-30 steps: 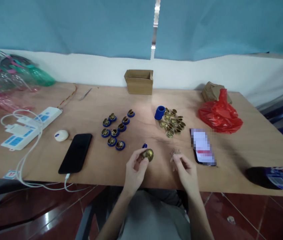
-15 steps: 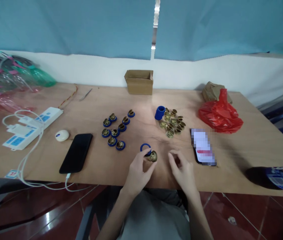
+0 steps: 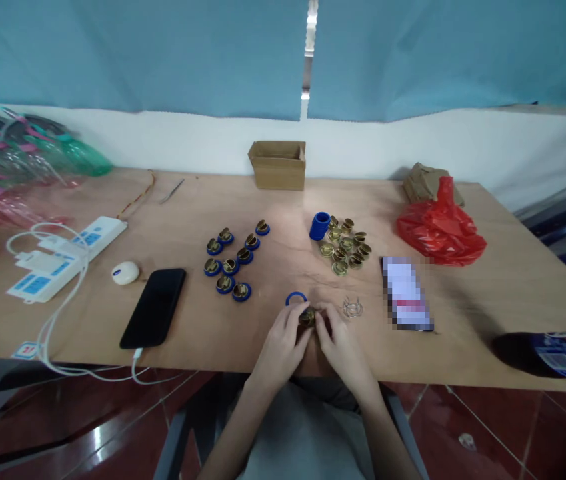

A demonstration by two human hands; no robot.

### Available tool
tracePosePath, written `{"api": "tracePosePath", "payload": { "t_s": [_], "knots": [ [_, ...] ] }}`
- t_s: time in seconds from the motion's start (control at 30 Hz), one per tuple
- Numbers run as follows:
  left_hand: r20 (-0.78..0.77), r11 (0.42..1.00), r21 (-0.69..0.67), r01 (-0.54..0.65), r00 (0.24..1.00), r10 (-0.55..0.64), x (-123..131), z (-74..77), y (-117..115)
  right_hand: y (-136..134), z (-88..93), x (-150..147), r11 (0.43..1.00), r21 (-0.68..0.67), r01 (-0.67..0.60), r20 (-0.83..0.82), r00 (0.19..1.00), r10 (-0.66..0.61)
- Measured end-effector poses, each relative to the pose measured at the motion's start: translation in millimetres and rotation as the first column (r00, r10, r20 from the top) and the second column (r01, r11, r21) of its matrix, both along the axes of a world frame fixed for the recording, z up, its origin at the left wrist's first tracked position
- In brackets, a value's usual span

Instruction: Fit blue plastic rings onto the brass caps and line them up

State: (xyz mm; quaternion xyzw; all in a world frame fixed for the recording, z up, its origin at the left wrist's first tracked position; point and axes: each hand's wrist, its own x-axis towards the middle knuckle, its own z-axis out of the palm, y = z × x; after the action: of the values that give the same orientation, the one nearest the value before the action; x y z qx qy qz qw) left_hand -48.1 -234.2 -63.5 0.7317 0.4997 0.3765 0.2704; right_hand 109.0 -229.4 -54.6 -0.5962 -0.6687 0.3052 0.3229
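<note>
"Starting big, what lies beneath the hands?"

"A wooden table (image 3: 283,210), with a cardboard box (image 3: 279,176) well beyond them."

"The hands themselves?"

"Left hand (image 3: 283,339) and right hand (image 3: 339,337) meet, fingers pinched narrow."

"Around them?"

"Ahead and to their right, a stack of blue rings (image 3: 319,227) beside loose brass pieces (image 3: 345,244); ahead to their left, blue-rimmed brass pieces (image 3: 231,266)."

"Pinched on what?"

"One small brass piece (image 3: 306,318), between both sets of fingertips. A single blue ring (image 3: 295,294) shows just past the left fingers, contact unclear; thin wire clips (image 3: 353,313) lie just right of the right hand."
</note>
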Motion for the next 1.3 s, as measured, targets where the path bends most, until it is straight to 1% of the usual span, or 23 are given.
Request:
{"api": "tracePosePath", "payload": {
  "t_s": [0.13, 0.27, 0.4, 0.53, 0.67, 0.73, 0.83, 0.93, 1.0, 1.07, 1.13, 1.2, 1.3],
  "knots": [
    [0.036, 0.998, -0.054, -0.030, 0.999, 0.032, -1, -5.1, 3, 0, -0.3, -2, 1.000, 0.002, -0.001, 0.016, 1.000, 0.001],
    [0.070, 0.993, -0.106, -0.048, 0.996, 0.056, -3, -6.2, 6, -3, 0.0, -4, 1.000, 0.029, 0.005, 0.024, 1.000, -0.006],
    [0.085, 0.992, -0.117, -0.055, 0.994, 0.065, -3, -5.0, 8, -7, 1.8, -4, 0.997, 0.077, -0.014, 0.011, 1.000, 0.013],
    [0.111, 0.992, -0.115, -0.052, 0.992, 0.065, -3, -4.9, 8, -7, 5.0, -5, 0.995, 0.089, -0.033, -0.001, 0.999, 0.033],
    [0.198, 0.988, -0.145, -0.060, 0.976, 0.088, -4, -5.0, 8, -3, 7.8, -4, 0.992, 0.123, -0.015, 0.048, 0.999, 0.009],
    [0.271, 0.981, -0.181, -0.072, 0.955, 0.120, -5, -5.1, 8, 0, 9.1, -3, 0.989, 0.150, -0.022, 0.115, 0.993, 0.004],
    [0.370, 0.966, -0.242, -0.092, 0.912, 0.179, -8, -5.0, 8, 6, 10.8, -3, 0.982, 0.180, -0.063, 0.264, 0.964, 0.013],
    [0.477, 0.945, -0.315, -0.089, 0.846, 0.238, -10, -2.6, 8, 12, 12.9, -1, 0.976, 0.200, -0.084, 0.392, 0.920, -0.001],
    [0.538, 0.923, -0.377, -0.082, 0.791, 0.290, -11, 1.1, 7, 17, 15.7, 6, 0.973, 0.224, -0.052, 0.415, 0.908, -0.047],
    [0.558, 0.899, -0.428, -0.089, 0.757, 0.340, -12, 5.9, 7, 24, 19.9, 20, 0.967, 0.252, 0.035, 0.410, 0.901, -0.139],
    [0.553, 0.890, -0.442, -0.110, 0.748, 0.367, -13, 10.5, 7, 32, 25.1, 38, 0.952, 0.263, 0.157, 0.445, 0.856, -0.264],
    [0.543, 0.893, -0.429, -0.132, 0.753, 0.372, -15, 13.1, 7, 41, 30.3, 57, 0.933, 0.260, 0.249, 0.546, 0.759, -0.355],
    [0.515, 0.900, -0.403, -0.166, 0.772, 0.373, -16, 11.1, 9, 54, 36.6, 75, 0.921, 0.234, 0.310, 0.682, 0.623, -0.383]
  ]
}}
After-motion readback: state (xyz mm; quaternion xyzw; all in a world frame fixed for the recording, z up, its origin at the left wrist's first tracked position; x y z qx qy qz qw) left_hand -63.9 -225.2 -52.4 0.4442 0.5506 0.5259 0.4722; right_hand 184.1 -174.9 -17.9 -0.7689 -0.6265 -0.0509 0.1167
